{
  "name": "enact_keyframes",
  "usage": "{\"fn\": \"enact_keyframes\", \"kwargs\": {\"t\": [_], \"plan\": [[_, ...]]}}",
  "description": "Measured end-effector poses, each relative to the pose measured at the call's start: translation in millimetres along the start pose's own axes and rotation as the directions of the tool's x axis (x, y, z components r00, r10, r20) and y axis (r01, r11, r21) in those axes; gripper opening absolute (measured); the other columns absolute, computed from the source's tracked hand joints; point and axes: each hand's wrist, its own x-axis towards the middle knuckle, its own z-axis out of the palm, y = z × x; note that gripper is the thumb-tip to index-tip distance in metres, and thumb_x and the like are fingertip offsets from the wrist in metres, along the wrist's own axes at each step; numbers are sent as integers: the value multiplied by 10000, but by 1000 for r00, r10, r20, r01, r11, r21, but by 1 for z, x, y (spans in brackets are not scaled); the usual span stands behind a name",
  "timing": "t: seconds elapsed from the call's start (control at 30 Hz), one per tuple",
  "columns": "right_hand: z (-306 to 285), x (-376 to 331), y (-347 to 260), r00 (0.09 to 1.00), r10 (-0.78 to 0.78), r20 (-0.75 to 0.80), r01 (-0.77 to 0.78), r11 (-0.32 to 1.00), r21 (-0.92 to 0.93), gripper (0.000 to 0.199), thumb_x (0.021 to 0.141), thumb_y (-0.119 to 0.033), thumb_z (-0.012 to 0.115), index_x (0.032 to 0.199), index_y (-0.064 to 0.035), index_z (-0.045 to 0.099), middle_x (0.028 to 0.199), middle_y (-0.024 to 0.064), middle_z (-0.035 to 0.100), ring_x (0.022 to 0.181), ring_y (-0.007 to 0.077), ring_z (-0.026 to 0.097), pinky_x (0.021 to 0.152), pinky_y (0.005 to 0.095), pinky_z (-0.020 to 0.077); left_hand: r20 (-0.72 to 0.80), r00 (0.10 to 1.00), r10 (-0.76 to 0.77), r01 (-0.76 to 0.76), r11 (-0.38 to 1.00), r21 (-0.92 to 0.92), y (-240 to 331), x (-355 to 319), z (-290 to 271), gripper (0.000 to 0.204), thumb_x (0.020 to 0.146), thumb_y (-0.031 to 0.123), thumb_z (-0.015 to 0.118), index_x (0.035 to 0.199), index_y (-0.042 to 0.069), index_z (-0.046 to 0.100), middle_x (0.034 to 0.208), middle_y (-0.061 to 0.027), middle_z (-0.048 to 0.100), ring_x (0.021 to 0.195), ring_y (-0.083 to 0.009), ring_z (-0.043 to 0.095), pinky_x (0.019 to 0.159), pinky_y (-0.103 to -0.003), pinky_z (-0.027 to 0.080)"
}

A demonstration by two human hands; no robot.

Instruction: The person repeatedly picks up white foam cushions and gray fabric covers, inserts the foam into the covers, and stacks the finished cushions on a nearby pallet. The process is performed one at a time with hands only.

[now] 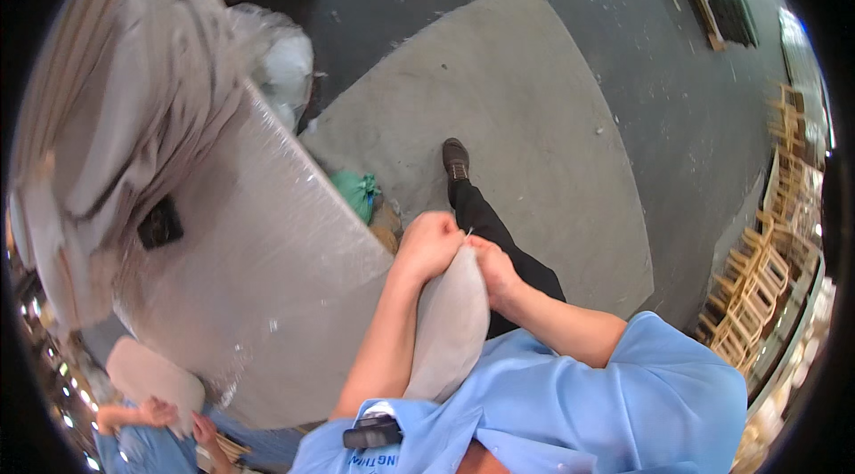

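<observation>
**2 hands pinch the top edge of a grey cushion**

Both hands work at the far end of a pale grey cushion (pixel 450 323) held upright against the person's chest, just right of a plastic-wrapped table (pixel 258 278). The left hand (pixel 429 244) is closed in a fist over the top edge; the right hand (pixel 495 267) pinches that edge beside it. A judgement: keeping the fabric taut between the 2 grips and the cushion braced on the body should steady the seam. Whatever thin item sits between the fingertips is too small to identify, and the cushion's near end is hidden by the blue shirt (pixel 623 403).
</observation>
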Motion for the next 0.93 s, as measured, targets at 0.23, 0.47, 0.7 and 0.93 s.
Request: {"fn": "enact_keyframes", "kwargs": {"t": [0.23, 0.47, 0.7, 0.93], "plan": [[-82, -12, 24, 958, -49, 284, 165, 902, -400, 420, 1059, -415, 510, 1310, -120, 673, 1283, 116, 715, 1205, 324, 682, 1051, 485, 553, 46, 997, -64, 51, 966, 252, 41, 10, 45, 229, 793, 72, 648, 926, -70, 769, 990, -291, 755, 970, -469, 735, 885, -514, 579], [-59, -20, 7, 976, 65, 206, -8, 963, -268, 259, 1075, -298, 525, 1224, -138, 664, 1157, 61, 702, 1055, 237, 687, 933, 428, 581, 45, 998, -38, 35, 997, 67, 34, -6, 41, 143, 861, 111, 637, 838, -16, 696, 934, -257, 736, 930, -424, 719, 854, -509, 552], [-74, 23, 31, 975, 59, 213, -89, 987, 136, 156, 1081, -238, 553, 1121, -156, 680, 955, 18, 715, 873, 182, 709, 768, 373, 598, -65, 995, 71, -71, 997, 1, 15, -10, 44, 203, 899, 167, 659, 808, -13, 639, 884, -188, 665, 861, -367, 667, 783, -470, 525], [-73, 65, 35, 830, -224, 510, 542, 540, -644, 245, 973, -330, 742, 1162, -178, 704, 1053, 85, 762, 967, 260, 741, 828, 393, 596, -284, 957, 63, -36, 995, 98, -10, -9, 35, 201, 895, 181, 658, 812, -1, 643, 924, -225, 649, 893, -405, 643, 809, -503, 518]]}}
